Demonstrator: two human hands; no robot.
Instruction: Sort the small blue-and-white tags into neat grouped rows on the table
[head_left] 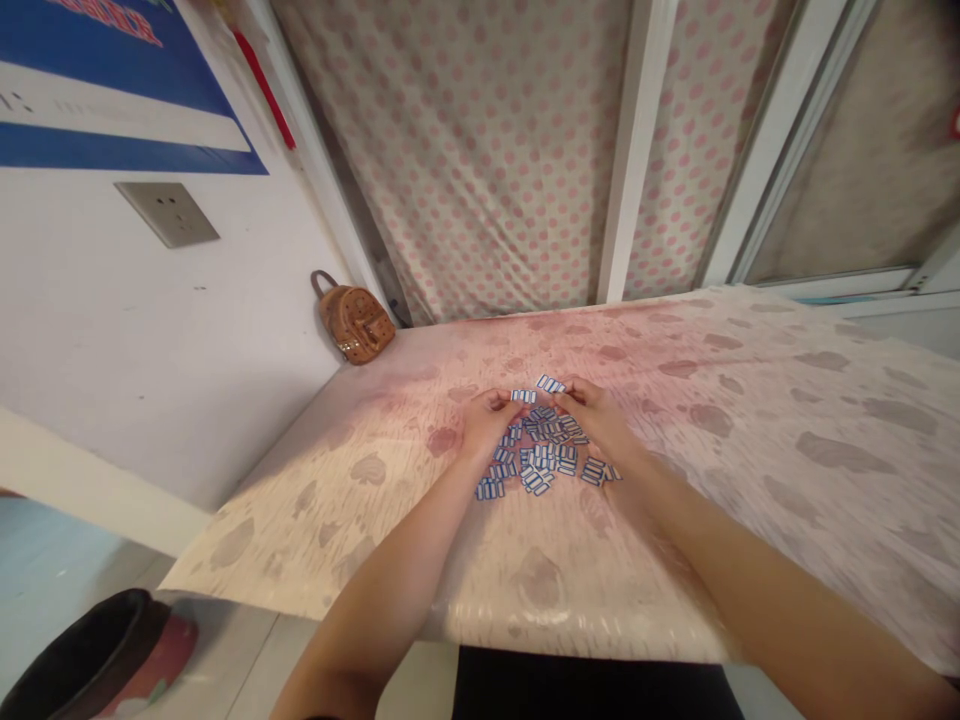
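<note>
My left hand (491,415) pinches a small white card with blue stripes (523,396) between thumb and fingers. A second striped card (551,384) is gripped by my right hand (589,403), a little higher and to the right. The two cards are close together but apart. Below and between my hands lies a loose pile of similar blue-and-white striped cards (551,458), many overlapping. What is printed on them is too small to read. A few cards (598,471) lie beside my right wrist.
A table with a patterned cloth (540,575) spans the front. A small brown backpack (358,322) stands at its back left corner against the wall. Behind hangs a dotted curtain (495,150). A dark-rimmed bin (161,650) is on the floor at left.
</note>
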